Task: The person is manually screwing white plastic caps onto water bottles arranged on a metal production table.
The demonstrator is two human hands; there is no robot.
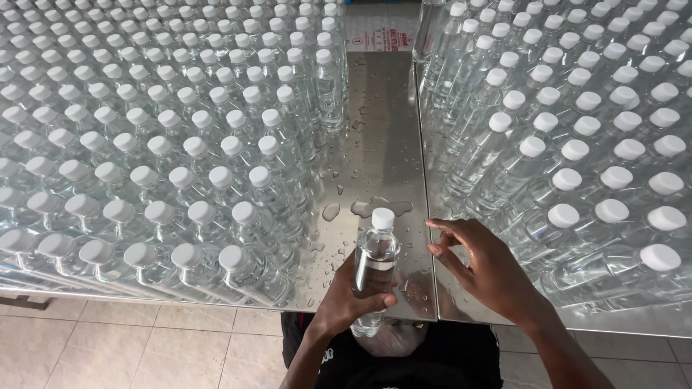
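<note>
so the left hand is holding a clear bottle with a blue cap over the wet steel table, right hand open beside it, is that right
Not quite: the cap is white, not blue. The head view shows the left hand wrapped around the clear bottle over the wet steel table, with the right hand open beside it, not touching it.

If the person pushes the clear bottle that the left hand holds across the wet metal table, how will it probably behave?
The bottle looks full, so it is probably rather heavy for its size. Water drops lie on the table, so it may slide easily and feel slippery in the left hand. Being tall and narrow, it could tip.
</note>
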